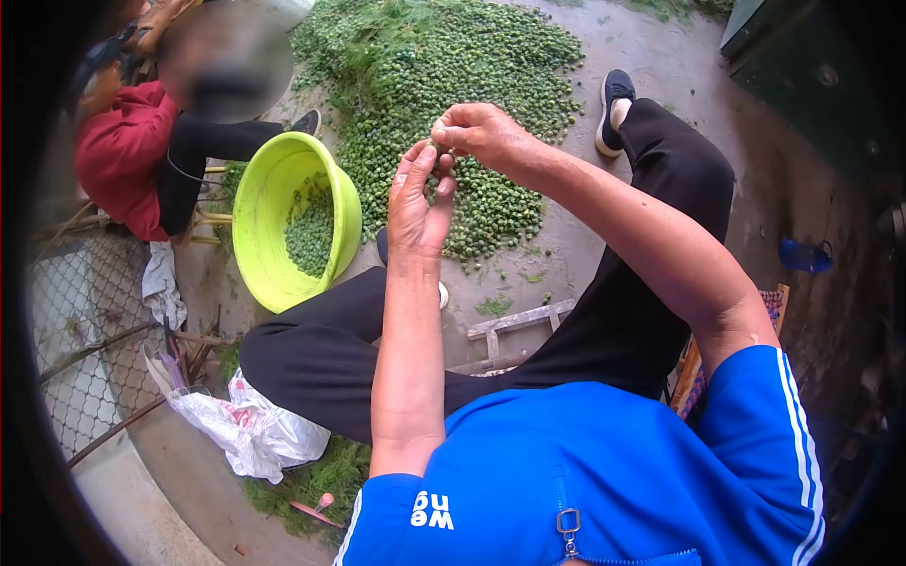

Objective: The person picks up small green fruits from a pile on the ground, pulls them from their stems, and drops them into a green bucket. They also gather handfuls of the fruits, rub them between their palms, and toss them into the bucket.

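Observation:
My two hands meet at the fingertips above a wide heap of small round green fruits (491,85) on the ground. The fingers of my left hand (418,193) are curled, thumb raised toward the other hand. My right hand (483,134) reaches across from the right, thumb and forefinger pinched against the left fingertips. Whatever sits between them is too small to make out. Left of my hands, a lime-green plastic basin (344,222) leans tilted toward the heap, with loose green fruits (310,231) inside.
Feathery green sprigs (377,52) lie over the heap. Another person in a red top (123,156) sits at the upper left. Beside my left knee are a white plastic bag (250,429) and wire mesh (90,321). A small wooden frame (519,325) lies between my legs.

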Available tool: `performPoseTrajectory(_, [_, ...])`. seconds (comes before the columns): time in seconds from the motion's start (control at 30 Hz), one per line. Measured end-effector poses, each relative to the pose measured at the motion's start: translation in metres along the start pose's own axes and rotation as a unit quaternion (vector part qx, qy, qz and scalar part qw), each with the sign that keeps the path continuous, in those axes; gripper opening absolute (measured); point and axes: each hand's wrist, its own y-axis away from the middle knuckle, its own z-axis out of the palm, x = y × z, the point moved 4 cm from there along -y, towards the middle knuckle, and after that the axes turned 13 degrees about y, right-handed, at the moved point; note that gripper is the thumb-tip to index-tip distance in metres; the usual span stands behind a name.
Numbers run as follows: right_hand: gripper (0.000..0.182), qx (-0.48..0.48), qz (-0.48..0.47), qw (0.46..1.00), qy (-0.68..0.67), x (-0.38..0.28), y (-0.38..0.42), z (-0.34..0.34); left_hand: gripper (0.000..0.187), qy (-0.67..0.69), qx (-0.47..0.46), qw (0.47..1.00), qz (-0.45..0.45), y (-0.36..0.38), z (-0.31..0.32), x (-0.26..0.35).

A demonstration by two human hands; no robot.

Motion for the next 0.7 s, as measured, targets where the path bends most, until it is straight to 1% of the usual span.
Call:
performPoseTrajectory(0.07, [0.019, -0.032, 0.009, 0.989, -0.145, 0.002, 0.0, 0.007, 0.017, 0.014, 0.01, 1.0, 0.007, -0.001, -0.003, 0.001])
performPoseTrajectory(0.1, [0.019, -0.031, 0.009, 0.989, -0.146, 0.0, 0.001, 0.007, 0.017, 0.022, -0.019, 1.0, 0.001, -0.002, -0.001, 0.002])
performPoseTrajectory(0.13, [0.018, -0.057, 0.03, 0.979, -0.194, -0.001, 0.002, 0.009, 0.018, 0.029, -0.049, 0.998, -0.006, -0.003, 0.0, 0.003])
performPoseTrajectory(0.17, [0.017, -0.083, 0.052, 0.965, -0.242, -0.001, 0.004, 0.01, 0.018, 0.029, -0.049, 0.998, -0.007, -0.004, -0.002, 0.004])
performPoseTrajectory(0.23, [0.017, -0.087, 0.047, 0.961, -0.257, 0.0, 0.003, 0.01, 0.017, 0.049, -0.08, 0.995, -0.039, -0.004, 0.0, 0.005])
performPoseTrajectory(0.3, [0.018, -0.092, 0.041, 0.957, -0.271, -0.002, 0.005, 0.01, 0.017, 0.06, -0.085, 0.994, -0.047, -0.004, -0.002, 0.005])
performPoseTrajectory(0.37, [0.018, -0.091, 0.072, 0.957, -0.265, -0.004, 0.007, 0.008, 0.017, 0.071, -0.09, 0.992, -0.055, -0.004, -0.004, 0.006])
performPoseTrajectory(0.43, [0.018, -0.095, 0.064, 0.958, -0.264, -0.004, 0.007, 0.007, 0.018, 0.104, -0.092, 0.986, -0.089, -0.003, -0.005, 0.005])
performPoseTrajectory(0.53, [0.017, -0.09, 0.056, 0.964, -0.243, -0.007, 0.01, 0.007, 0.02, 0.071, -0.102, 0.985, -0.117, -0.001, -0.007, 0.009])
performPoseTrajectory(0.57, [0.016, -0.024, -0.035, 0.999, -0.005, -0.014, 0.01, 0.001, 0.022, 0.06, -0.096, 0.986, -0.123, 0.002, -0.01, 0.009])
performPoseTrajectory(0.6, [0.015, 0.043, -0.125, 0.963, 0.233, -0.021, 0.011, -0.001, 0.022, 0.061, -0.093, 0.986, -0.123, 0.004, -0.01, 0.009])
performPoseTrajectory(0.63, [0.012, 0.107, -0.171, 0.938, 0.283, -0.023, 0.014, 0.003, 0.022, 0.049, -0.082, 0.989, -0.115, 0.007, -0.012, 0.009])
performPoseTrajectory(0.67, [0.012, 0.105, -0.169, 0.938, 0.283, -0.021, 0.015, 0.005, 0.022, 0.037, -0.071, 0.991, -0.107, 0.008, -0.014, 0.008])
performPoseTrajectory(0.7, [0.009, 0.117, -0.194, 0.923, 0.313, -0.025, 0.019, 0.005, 0.022, 0.026, -0.065, 0.992, -0.105, 0.009, -0.016, 0.007])
